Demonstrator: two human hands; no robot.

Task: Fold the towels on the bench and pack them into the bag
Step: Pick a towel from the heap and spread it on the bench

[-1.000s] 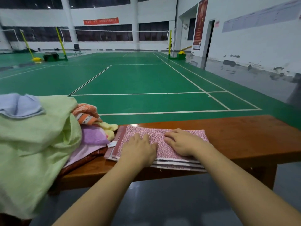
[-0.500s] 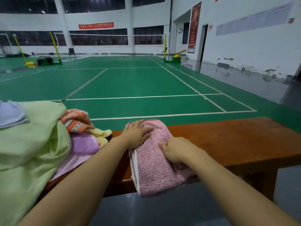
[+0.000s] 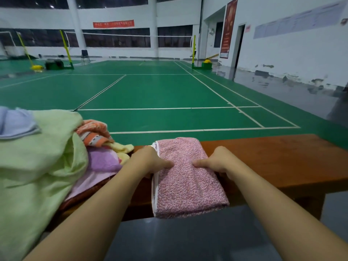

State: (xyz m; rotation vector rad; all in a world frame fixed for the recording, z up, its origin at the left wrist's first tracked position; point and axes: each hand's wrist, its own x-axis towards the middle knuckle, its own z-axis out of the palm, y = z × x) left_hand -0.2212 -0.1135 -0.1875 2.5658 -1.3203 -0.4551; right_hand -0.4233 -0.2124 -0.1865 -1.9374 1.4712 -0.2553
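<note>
The folded pink towel [image 3: 188, 178] lies across the wooden bench [image 3: 273, 159], its near end hanging over the front edge. The left hand [image 3: 150, 161] grips its left edge at 9 o'clock, thumb on top, fingers curled under; the right hand [image 3: 218, 161] grips the right edge at 3 o'clock likewise. A pile of unfolded towels [image 3: 47, 157] sits at 9 o'clock of the left hand.

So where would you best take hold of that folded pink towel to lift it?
Probably by its two long sides, one hand from each side, as the left hand and right hand grip the pink towel now. It lies folded across the bench, near end overhanging, so pinching both sides should keep the layers together.
</note>
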